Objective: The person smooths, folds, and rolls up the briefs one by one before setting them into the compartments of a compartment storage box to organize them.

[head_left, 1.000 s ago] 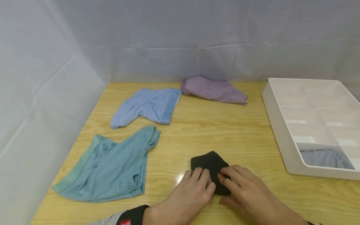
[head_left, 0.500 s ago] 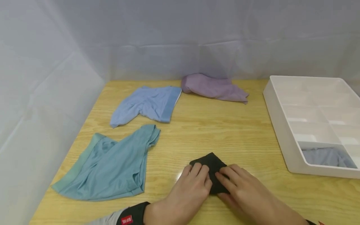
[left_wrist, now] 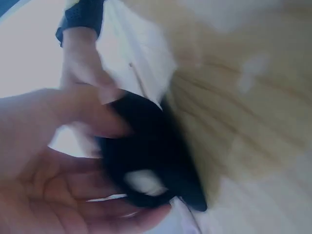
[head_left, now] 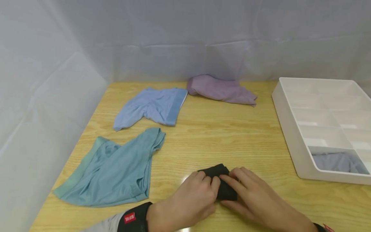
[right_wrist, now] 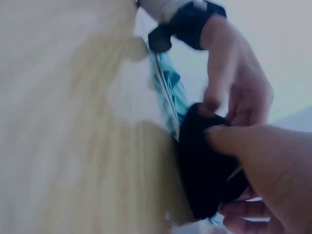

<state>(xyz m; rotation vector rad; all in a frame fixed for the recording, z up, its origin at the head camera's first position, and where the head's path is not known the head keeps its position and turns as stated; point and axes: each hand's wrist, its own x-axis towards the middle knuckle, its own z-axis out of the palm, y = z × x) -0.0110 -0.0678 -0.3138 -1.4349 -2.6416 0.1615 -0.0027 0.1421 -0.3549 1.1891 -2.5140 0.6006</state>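
A black garment [head_left: 227, 190], folded into a small thick bundle, is held near the front of the table. My left hand [head_left: 192, 196] grips its left side with curled fingers; in the left wrist view, the thumb lies on the black cloth [left_wrist: 146, 141] and the fingers go round beneath. On the other side, my right hand [head_left: 255, 196] pinches the bundle between thumb and fingers. The right wrist view shows the right thumb [right_wrist: 229, 139] against the dark fabric. Part of the garment is hidden under the hands.
Teal boxer briefs [head_left: 116, 174] lie spread at the left, with light blue ones [head_left: 150, 106] behind them. A purple garment [head_left: 221, 90] lies by the back curtain [head_left: 179, 38]. At the right stands a white divided box [head_left: 287, 129] with a grey-blue folded cloth [head_left: 336, 162] in its front-left compartment.
The black garment has gone from a flatter shape to a smaller, more tightly folded bundle. My left hand has turned and curled more round it; both hands stay close together.
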